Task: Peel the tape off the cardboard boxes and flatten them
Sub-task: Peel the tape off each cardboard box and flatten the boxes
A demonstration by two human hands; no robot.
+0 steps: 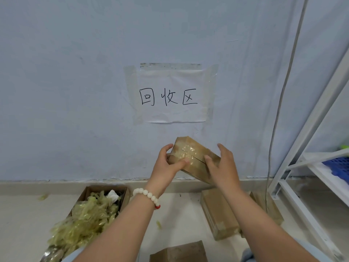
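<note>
A small brown cardboard box (pixel 190 154) wrapped in shiny clear tape is held up in front of the wall. My left hand (pixel 166 167) grips its left end, thumb across the taped top face and fingers curled round the far edge. My right hand (pixel 222 165) holds its right end, thumb pressed on the top face by the centre seam, fingers stretched over the far side. A white bead bracelet (pixel 149 196) is on my left wrist.
On the floor, an open cardboard box (pixel 124 191) at the left overflows with crumpled yellowish tape (pixel 85 224). Taped boxes (pixel 219 212) lie at the right, and another box (pixel 179 252) is at the bottom. A white metal shelf (pixel 309 167) holding a blue crate (pixel 338 165) stands at the right, beside a hanging cable (pixel 272 129).
</note>
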